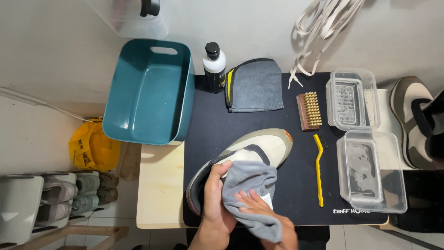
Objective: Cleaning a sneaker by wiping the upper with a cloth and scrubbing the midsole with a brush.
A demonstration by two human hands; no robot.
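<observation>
- I'm looking down at a dark mat [296, 194] covering a pale surface [159, 185].
- My left hand [215, 199] is curling its fingers over the sneaker [259, 148] collar, steadying it mid-mat.
- My right hand [259, 210] is pinching the grey cloth [249, 185] against it.
- I'm judging the sneaker light and semi-stiff, best held at the collar; the cloth is limp.

Your right hand [273, 222] is mostly wrapped in the grey cloth [249, 190]; only its fingers [247, 198] show. Both wrists run off the bottom edge. The cloth hides the middle of the shoe [245, 159]. The second shoe [416, 120] is cut by the right edge, the clear bin [129, 18] by the top edge. The laces [319, 28] also run off the top. The bottle [214, 67] label is too small to read.
</observation>
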